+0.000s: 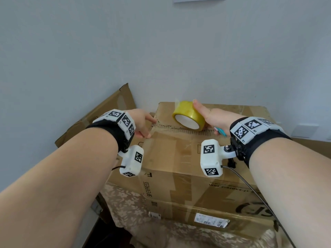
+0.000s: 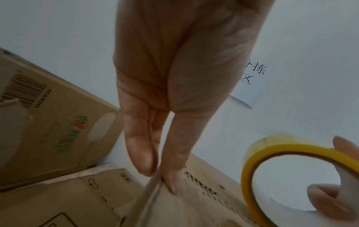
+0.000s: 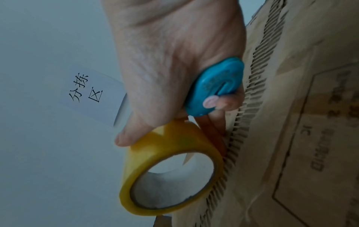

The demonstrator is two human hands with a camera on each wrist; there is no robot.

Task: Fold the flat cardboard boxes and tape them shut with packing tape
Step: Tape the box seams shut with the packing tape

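Yellow tape roll in right hand, cardboard box

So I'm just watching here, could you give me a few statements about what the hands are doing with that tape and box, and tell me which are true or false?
1. The right hand holds the yellow tape roll. True.
2. The tape roll lies on the floor. False: it is held at the seam on top of the cardboard box.
3. The right hand also grips a blue cutter. True.
4. The left hand holds scissors. False: its fingers press the tape end onto the box.
5. The box top stands wide open. False: its flaps are folded down.
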